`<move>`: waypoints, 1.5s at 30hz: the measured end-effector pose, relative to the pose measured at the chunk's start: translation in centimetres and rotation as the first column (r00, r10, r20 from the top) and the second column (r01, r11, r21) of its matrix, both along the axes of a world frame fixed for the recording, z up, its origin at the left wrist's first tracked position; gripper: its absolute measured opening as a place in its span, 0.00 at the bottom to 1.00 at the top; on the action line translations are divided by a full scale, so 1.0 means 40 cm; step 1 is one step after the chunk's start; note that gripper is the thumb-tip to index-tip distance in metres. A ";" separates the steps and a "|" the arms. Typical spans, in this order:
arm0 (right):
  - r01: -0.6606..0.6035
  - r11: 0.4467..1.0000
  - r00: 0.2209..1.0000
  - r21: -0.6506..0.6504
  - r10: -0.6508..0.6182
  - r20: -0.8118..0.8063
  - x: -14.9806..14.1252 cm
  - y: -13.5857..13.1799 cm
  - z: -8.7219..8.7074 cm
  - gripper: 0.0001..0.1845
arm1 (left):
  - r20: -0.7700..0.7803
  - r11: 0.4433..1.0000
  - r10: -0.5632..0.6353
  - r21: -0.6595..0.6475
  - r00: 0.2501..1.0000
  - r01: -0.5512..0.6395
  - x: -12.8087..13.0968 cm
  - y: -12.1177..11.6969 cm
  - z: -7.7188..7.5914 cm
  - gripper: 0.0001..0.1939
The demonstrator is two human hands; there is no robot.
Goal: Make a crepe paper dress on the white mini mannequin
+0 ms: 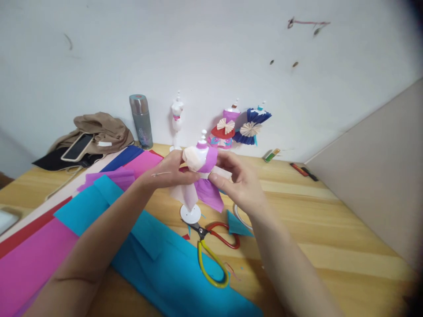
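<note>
A miniature dress form (202, 155) stands upright in the middle, covered with cream and purple paper across its bust. Cream and purple skirt pieces (210, 195) hang below its waist, above the round white base (191, 214). From the left, my left hand (167, 171) is closed around the waist, its thumb lying along the front. My right hand (243, 179) pinches a white strip (222, 172) against the waist on the other side. The fingers behind the form are partly hidden.
Scissors (202, 233) with red and yellow handles lie below the base, near a ring-shaped roll (240, 215). Blue sheets (165, 259) spread at left front. Behind stand a bare form (177, 115), two dressed forms (225, 127) and a flask (141, 123); a phone (78, 146) rests on brown cloth.
</note>
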State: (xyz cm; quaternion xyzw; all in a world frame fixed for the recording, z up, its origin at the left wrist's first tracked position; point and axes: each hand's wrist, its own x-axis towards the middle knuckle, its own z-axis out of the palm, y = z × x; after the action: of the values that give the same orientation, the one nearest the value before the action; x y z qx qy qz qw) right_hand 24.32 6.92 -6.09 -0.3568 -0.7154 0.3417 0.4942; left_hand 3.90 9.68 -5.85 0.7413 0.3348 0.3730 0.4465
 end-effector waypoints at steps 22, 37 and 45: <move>0.097 0.995 0.993 0.015 -0.098 0.070 -0.002 -0.009 -0.002 0.16 | 0.049 0.990 -0.094 -0.097 0.994 0.099 0.011 -0.017 0.012 0.20; 0.118 0.993 0.992 -0.005 -0.117 0.051 0.000 -0.004 -0.019 0.15 | 0.181 0.969 -0.223 -0.064 0.958 0.238 -0.013 0.006 -0.002 0.38; 0.154 0.988 0.987 -0.004 -0.153 0.050 -0.002 -0.004 -0.017 0.15 | 0.041 0.998 -0.020 -0.051 0.999 0.022 0.012 0.000 -0.019 0.23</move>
State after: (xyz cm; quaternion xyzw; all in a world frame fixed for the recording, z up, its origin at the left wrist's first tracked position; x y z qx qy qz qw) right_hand 24.23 6.75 -6.79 -0.4213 -0.6964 0.2965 0.4996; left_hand 4.37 9.68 -6.63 0.7252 0.3274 0.3746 0.4759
